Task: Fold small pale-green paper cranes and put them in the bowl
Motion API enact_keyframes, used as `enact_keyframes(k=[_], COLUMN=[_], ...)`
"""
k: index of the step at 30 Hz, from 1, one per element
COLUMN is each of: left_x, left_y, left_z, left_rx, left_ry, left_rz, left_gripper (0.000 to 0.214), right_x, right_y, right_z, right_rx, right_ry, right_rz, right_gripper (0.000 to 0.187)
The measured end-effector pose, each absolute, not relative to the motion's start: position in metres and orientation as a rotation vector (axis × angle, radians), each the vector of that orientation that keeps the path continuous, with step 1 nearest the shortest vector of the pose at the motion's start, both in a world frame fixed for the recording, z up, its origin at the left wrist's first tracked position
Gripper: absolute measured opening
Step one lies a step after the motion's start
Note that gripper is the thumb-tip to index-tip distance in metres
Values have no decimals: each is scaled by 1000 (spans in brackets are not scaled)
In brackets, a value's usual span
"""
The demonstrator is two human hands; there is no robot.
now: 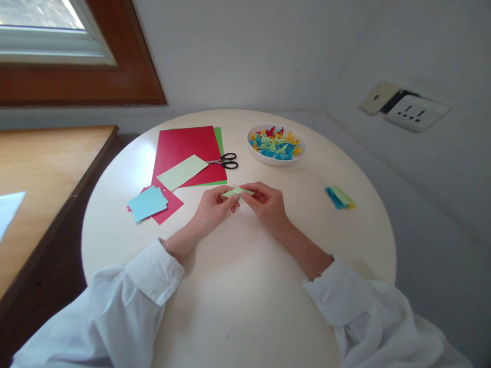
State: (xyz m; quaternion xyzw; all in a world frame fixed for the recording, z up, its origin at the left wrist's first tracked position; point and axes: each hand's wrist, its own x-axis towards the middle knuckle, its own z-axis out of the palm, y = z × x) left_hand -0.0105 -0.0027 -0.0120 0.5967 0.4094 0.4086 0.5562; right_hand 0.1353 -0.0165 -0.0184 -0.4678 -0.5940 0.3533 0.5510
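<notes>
Between my two hands, above the middle of the round table, is a small folded piece of light green paper (238, 191). My left hand (215, 203) pinches its left part with thumb and fingers. On the other side, my right hand (267, 204) grips the right part, its thumb pressed near the centre fold. The thumbs almost meet on the paper. Just beyond my hands, black-handled scissors (229, 161) lie partly on a red sheet (187, 143), their blades partly under a light green paper strip (183, 172).
A white bowl (276, 162) of colourful folded paper cranes stands at the back. Light blue paper squares (148, 203) lie over red ones (171, 205) at left. Several folded paper pieces (339, 197) rest at right. The round table (238, 296) adjoins a wall; a wooden table (53, 168) stands left.
</notes>
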Motion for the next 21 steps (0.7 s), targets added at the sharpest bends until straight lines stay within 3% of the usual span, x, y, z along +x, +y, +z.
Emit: enact_keyframes(k=[21], left_x=[-10], left_y=[-4], left_z=[-10], left_rx=[1458], left_ry=[1013], left_rz=[1008], left_gripper=[17], right_x=[133], right_y=[-14], right_z=[-23], right_rx=[-1080], right_ry=[-1379], right_rz=[846], right_gripper=[17])
